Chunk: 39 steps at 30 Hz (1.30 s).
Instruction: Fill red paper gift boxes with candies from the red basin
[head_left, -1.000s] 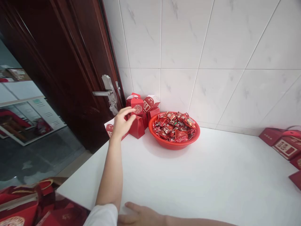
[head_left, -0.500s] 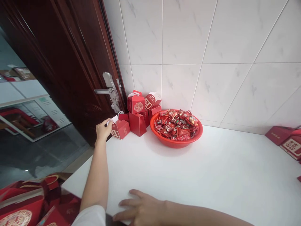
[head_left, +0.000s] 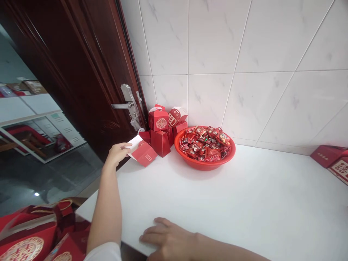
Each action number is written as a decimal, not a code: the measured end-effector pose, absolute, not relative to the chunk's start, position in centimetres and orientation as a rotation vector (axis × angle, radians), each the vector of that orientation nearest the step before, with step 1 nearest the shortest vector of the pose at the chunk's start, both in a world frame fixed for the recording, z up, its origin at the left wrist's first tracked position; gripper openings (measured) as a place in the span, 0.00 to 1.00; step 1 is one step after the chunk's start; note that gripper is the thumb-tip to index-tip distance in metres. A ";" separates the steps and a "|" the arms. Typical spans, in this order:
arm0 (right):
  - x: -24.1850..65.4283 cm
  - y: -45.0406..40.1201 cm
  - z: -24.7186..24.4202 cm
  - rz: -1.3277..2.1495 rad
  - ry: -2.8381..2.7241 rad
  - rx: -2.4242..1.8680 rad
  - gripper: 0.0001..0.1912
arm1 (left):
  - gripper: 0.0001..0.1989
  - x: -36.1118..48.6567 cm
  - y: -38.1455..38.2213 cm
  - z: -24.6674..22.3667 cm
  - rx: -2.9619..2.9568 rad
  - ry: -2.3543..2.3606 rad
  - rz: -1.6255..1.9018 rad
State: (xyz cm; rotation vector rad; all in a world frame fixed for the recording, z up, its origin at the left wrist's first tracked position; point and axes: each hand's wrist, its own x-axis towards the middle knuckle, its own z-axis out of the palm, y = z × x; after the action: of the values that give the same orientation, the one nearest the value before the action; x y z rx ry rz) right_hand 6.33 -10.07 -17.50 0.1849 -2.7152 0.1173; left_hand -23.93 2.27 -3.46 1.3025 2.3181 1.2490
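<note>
My left hand pinches a red gift box by its white-lined top flap, at the left side of the white table. The box is tilted, with a small printed label on the side facing me. Close behind it, more red gift boxes are stacked against the wall, some with gold patterns. My right hand lies on the table near its front edge, fingers spread and holding nothing. Beyond it stands a red plastic basin heaped with small red-wrapped packets.
A brown door with a metal handle is at the left, beside the tiled wall. Red bags or boxes with gold emblems sit below the table at lower left. Another red box stands at the table's right end.
The gift box in my left hand has tipped and turned, moving slightly right and toward me, away from the stack. My right hand stays spread on the table.
</note>
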 end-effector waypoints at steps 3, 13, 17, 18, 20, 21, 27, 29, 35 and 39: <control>7.1 -9.3 -15.3 0.299 -2.507 0.024 0.14 | 0.22 -22.5 0.8 -1.6 1.347 2.174 1.207; 13.3 -3.2 -3.4 0.335 -1.874 -0.801 0.13 | 0.21 -10.4 -2.6 1.9 2.100 1.669 0.924; 14.5 -2.9 -3.1 0.286 -2.094 -0.974 0.14 | 0.24 -6.4 -2.9 1.7 2.295 1.501 0.793; 14.7 -3.0 -3.2 0.262 -2.114 -1.018 0.14 | 0.25 -5.7 -3.0 1.7 2.326 1.477 0.772; 14.8 -3.3 -3.4 0.215 -2.101 -1.099 0.15 | 0.26 -4.5 -3.3 1.6 2.378 1.435 0.755; 14.8 -3.4 -3.5 0.194 -2.087 -1.129 0.15 | 0.26 -4.1 -3.4 1.6 2.399 1.419 0.754; 14.7 -3.6 -3.4 0.228 -2.079 -1.224 0.10 | 0.26 -2.6 -3.9 1.3 2.478 1.454 0.763; 15.3 -3.7 -2.8 0.297 -2.075 -1.238 0.08 | 0.26 -2.5 -3.8 1.0 2.481 1.467 0.798; 18.4 -4.8 -0.8 0.449 -2.133 -1.352 0.12 | 0.25 -2.4 -3.3 0.5 2.411 1.429 0.906; 19.8 -5.1 -0.2 0.543 -2.211 -1.527 0.14 | 0.22 -2.3 -3.4 0.5 2.382 1.429 0.765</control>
State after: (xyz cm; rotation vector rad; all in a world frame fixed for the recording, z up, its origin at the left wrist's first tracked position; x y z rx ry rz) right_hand 19.79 -5.14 -0.16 -1.5274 -2.2105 0.5430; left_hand -2.34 -3.36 0.46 2.3824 1.4294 0.7646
